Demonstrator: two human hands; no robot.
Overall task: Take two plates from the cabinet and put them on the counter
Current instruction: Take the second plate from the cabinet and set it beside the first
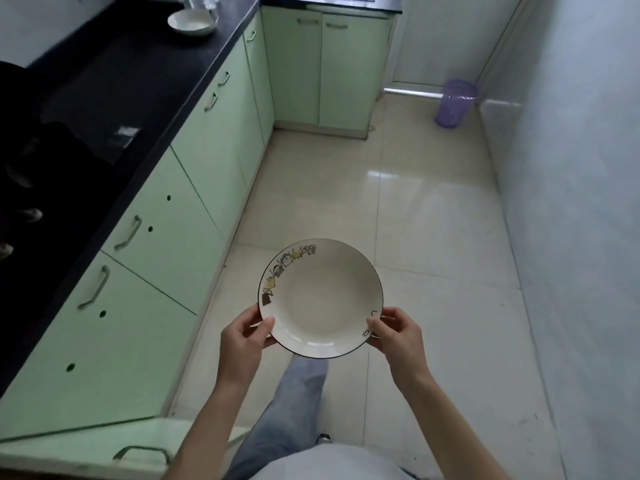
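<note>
A white plate (320, 299) with a dark rim and small cartoon drawings along its edge is held level over the floor, in front of my body. My left hand (244, 342) grips its near-left rim, thumb on top. My right hand (398, 336) grips its near-right rim the same way. A second white plate (190, 24) lies on the dark counter (138, 81) at the far left, well away from both hands. Pale green cabinets (221, 140) run below the counter with doors closed.
A cabinet door or drawer front (138, 452) with a metal handle juts out at the bottom left, next to my leg. A purple bin (455, 103) stands by the far wall. The tiled floor (415, 220) stretches ahead. A dark stove area (20, 188) sits at the left.
</note>
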